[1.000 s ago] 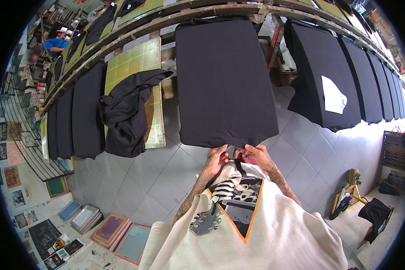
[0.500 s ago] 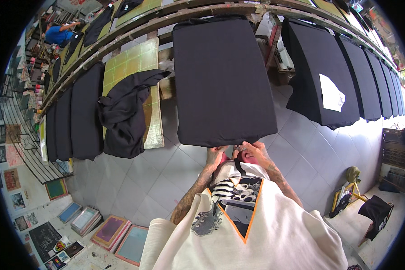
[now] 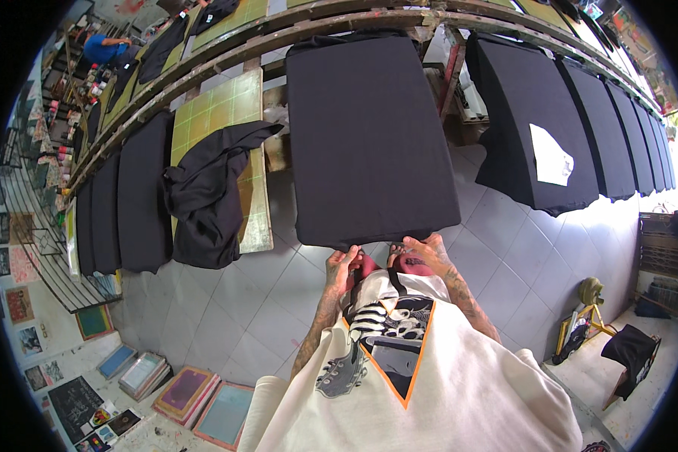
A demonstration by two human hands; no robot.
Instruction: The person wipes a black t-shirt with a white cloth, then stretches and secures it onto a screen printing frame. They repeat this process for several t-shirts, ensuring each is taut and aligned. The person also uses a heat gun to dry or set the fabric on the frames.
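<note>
The left hand (image 3: 340, 265) was closed to a narrow pinch, thumb against fingers, on the near edge of a black cloth (image 3: 369, 143). The right hand (image 3: 428, 250) was also narrow and gripped the same edge a little farther right, its thumb at the border of the fabric; how the fingertips sat underneath could not be told. The black cloth lay smooth over a tilted, rectangular board form directly ahead of the person, its near edge just in front of their cream shirt (image 3: 467, 354). Grey floor tiles (image 3: 279, 305) showed below and to both sides.

Left of the cloth, a crumpled black garment (image 3: 211, 200) lay over a yellow-green board (image 3: 222, 98) marked with a grid, and beyond that stood a row of black-covered boards (image 3: 142, 196). To the right, a black-draped board (image 3: 516, 105) carried a white sheet (image 3: 551, 157), with more dark boards receding behind it. A worn wooden rail (image 3: 309, 29) ran across the far ends of the boards.

Farther out, flat framed panels (image 3: 184, 392) rested at the lower left, a dark cloth (image 3: 629, 361) hung at the lower right, and a person in blue (image 3: 102, 50) was at the upper left.
</note>
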